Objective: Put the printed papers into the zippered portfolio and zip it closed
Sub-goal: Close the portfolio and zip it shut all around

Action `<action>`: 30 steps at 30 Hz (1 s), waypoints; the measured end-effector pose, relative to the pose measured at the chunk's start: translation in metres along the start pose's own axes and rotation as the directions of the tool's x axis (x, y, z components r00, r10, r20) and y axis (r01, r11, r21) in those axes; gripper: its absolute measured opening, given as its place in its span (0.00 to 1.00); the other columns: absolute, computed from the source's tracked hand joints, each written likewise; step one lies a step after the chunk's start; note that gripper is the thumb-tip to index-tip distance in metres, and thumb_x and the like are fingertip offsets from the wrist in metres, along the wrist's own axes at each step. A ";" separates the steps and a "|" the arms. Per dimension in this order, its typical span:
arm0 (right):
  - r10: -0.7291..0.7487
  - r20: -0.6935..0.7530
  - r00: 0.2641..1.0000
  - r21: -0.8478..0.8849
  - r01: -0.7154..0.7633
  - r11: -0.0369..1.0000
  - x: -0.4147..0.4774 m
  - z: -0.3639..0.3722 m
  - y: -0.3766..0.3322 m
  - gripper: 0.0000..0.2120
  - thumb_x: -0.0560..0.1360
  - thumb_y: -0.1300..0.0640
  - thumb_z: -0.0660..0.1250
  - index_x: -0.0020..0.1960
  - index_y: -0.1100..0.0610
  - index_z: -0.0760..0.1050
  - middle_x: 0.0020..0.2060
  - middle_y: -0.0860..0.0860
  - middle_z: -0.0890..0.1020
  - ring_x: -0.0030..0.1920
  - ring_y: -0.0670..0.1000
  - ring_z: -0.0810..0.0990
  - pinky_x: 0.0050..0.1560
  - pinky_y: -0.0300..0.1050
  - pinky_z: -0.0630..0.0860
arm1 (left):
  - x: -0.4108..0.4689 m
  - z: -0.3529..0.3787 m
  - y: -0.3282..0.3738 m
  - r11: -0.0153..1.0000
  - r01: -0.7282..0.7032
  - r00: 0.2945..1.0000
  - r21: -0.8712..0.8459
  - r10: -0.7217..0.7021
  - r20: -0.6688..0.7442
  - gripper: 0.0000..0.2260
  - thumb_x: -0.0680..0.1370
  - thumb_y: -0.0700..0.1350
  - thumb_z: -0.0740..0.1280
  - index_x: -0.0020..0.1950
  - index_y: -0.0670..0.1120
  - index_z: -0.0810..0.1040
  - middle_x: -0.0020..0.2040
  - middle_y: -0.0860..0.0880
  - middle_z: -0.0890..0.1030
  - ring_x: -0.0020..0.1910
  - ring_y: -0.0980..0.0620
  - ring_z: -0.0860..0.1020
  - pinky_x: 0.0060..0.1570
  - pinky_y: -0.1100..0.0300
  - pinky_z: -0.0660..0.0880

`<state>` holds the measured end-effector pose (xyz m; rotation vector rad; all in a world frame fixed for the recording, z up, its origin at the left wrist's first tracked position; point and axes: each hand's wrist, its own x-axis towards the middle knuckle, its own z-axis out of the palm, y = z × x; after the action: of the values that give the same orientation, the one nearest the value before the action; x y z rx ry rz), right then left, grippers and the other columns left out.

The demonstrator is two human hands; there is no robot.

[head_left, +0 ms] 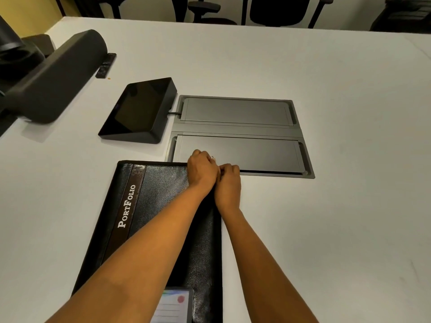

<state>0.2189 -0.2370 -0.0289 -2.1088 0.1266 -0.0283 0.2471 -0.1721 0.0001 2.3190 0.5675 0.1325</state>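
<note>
portfolio (163, 206), black and closed, flat at the near edge of the table (326, 229). left hand (201, 170) curled on its far right corner, likely to hold it still. right hand (227, 183) curled just beside, maybe on the zip pull; hidden, so cannot tell.

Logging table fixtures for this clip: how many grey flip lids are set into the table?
2: the far lid beside the touchscreen panel, the near lid just beyond the portfolio. None seems hidden.
</note>
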 end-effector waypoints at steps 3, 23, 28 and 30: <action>0.109 0.027 0.994 0.139 -0.112 0.984 0.001 0.003 -0.005 0.10 0.79 0.59 0.53 0.41 0.56 0.69 0.46 0.53 0.73 0.45 0.54 0.75 0.47 0.49 0.74 | 0.002 -0.001 0.000 0.999 0.012 0.999 0.047 -0.010 -0.036 0.10 0.78 0.41 0.62 0.52 0.37 0.79 0.57 0.42 0.77 0.55 0.43 0.75 0.54 0.55 0.71; -0.015 0.037 0.999 -0.172 0.021 0.985 0.005 0.008 -0.006 0.16 0.81 0.53 0.53 0.57 0.62 0.74 0.54 0.58 0.76 0.54 0.56 0.73 0.57 0.50 0.72 | 0.018 -0.016 -0.004 0.934 0.136 0.991 0.329 -0.124 -0.058 0.12 0.78 0.47 0.61 0.49 0.43 0.82 0.49 0.43 0.83 0.52 0.44 0.78 0.62 0.53 0.63; -0.033 0.035 0.999 -0.213 0.040 0.976 0.004 0.008 -0.006 0.15 0.81 0.54 0.53 0.57 0.62 0.73 0.55 0.58 0.76 0.54 0.56 0.73 0.56 0.49 0.71 | 0.021 -0.019 -0.007 0.937 0.142 0.990 0.319 -0.130 -0.059 0.12 0.77 0.48 0.63 0.48 0.43 0.83 0.48 0.44 0.83 0.51 0.45 0.78 0.61 0.53 0.63; -0.033 0.031 0.999 -0.232 0.040 0.972 0.004 0.010 -0.006 0.15 0.81 0.54 0.53 0.57 0.62 0.73 0.55 0.58 0.76 0.55 0.56 0.73 0.57 0.49 0.71 | 0.021 -0.018 -0.005 0.939 0.143 0.989 0.313 -0.130 -0.064 0.11 0.77 0.47 0.63 0.47 0.43 0.83 0.47 0.43 0.83 0.50 0.44 0.78 0.61 0.53 0.64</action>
<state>0.2237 -0.2260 -0.0286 -2.3455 0.0778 -0.0076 0.2599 -0.1478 0.0084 2.5814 0.8213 0.0253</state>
